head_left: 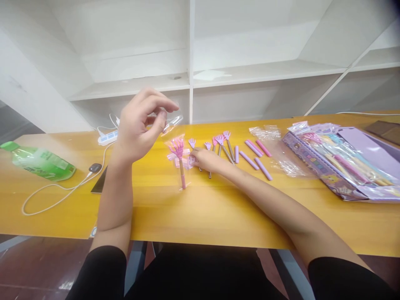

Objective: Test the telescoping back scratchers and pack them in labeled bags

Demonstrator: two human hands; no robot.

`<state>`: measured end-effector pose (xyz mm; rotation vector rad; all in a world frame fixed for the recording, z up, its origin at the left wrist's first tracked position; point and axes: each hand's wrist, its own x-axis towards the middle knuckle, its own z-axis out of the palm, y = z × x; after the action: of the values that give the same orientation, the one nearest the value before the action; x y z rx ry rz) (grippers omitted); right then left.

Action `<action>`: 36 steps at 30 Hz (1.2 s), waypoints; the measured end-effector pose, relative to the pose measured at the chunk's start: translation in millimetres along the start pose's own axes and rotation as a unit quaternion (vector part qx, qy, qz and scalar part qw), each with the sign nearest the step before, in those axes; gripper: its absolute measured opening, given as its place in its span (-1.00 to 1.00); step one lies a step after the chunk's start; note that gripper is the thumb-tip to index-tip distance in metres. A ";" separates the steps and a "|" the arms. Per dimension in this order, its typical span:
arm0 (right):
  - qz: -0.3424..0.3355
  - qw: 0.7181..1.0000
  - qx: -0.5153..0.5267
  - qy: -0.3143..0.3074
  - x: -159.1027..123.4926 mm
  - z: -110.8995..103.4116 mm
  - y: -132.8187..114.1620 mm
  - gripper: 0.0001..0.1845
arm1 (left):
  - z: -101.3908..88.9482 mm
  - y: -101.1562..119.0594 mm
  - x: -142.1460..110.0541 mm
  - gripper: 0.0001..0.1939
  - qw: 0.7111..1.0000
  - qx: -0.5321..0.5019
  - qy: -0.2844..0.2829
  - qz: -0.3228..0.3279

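Observation:
My left hand [142,123] is raised above the table, thumb and fingers closed on a clear plastic bag [173,124]. Below it lies a pink hand-shaped back scratcher [177,152] in a clear sleeve. My right hand [206,159] reaches down beside it, its fingertips pinched on a small purple-pink card [190,162]. Around that hand lie several unwrapped back scratchers with purple or pink heads and metal rods, such as a purple back scratcher [220,141]. To their right are several loose purple and pink handle tubes [249,160].
Crumpled clear bags [292,164] lie beside an open purple display box [328,171] holding wrapped back scratchers. At left are a green bottle [42,162] on its side, a white cable [53,210], a power strip [108,138] and a dark flat object [99,183]. White shelving [191,62] stands behind.

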<state>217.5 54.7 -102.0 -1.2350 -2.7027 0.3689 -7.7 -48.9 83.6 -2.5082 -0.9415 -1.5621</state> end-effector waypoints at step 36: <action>-0.243 0.768 0.269 0.528 -59.2 -141.4 -87.5 -0.64 | 6.3 -6.6 1.1 -0.66 0.976 -0.213 -0.012 -0.047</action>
<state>225.9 -22.8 56.5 -0.3214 -1.6194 0.2274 -5.7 -40.9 79.5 -2.7964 -0.8086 -1.9481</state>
